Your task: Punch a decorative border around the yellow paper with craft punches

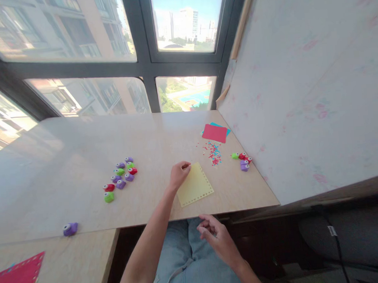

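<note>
Covering the yellow paper's (197, 185) corner, the left hand (179, 174) is resting curled, its hold unclear, while the right hand (217, 237) is hovering half-open, empty.

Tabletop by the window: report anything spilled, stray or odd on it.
Loose red and blue paper bits lie scattered beyond the yellow sheet, as if spilled there. One purple punch also looks stray: it sits alone near the tabletop edge, apart from the other punches.
</note>
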{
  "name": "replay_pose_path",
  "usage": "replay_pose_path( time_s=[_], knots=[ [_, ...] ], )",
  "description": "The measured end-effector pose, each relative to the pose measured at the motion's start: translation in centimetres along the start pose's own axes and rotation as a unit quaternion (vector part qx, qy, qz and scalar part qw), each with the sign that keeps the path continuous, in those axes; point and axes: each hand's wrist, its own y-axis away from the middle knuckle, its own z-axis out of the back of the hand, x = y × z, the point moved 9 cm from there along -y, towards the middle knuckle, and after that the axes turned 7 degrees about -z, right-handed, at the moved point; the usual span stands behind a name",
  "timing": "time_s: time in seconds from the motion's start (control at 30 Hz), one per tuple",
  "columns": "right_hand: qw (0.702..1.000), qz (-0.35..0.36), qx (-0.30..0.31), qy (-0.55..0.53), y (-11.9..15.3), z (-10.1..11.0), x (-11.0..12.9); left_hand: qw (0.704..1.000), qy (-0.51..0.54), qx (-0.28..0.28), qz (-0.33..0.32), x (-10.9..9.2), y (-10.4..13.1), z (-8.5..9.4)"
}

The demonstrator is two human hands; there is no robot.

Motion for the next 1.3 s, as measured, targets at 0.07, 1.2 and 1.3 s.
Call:
replay_pose_path(
  time_s=[0.07, 1.2, 1.3],
  knots=[
    [1.000, -0.003, 0.000, -0.007, -0.3, 0.0, -0.1, 0.999, 0.027, -0.024, 0.028, 0.4, -0.1, 0.6],
    [0.923, -0.169, 0.011, -0.344, -4.1, -0.3, 1.9, 0.804, 0.481, -0.241, 0.254, 0.9, 13.9, 1.7],
    [0.911, -0.185, 0.003, -0.369, -4.0, -0.3, 1.5, 0.813, 0.475, -0.211, 0.263, 1.0, 14.0, 1.6]
  ],
)
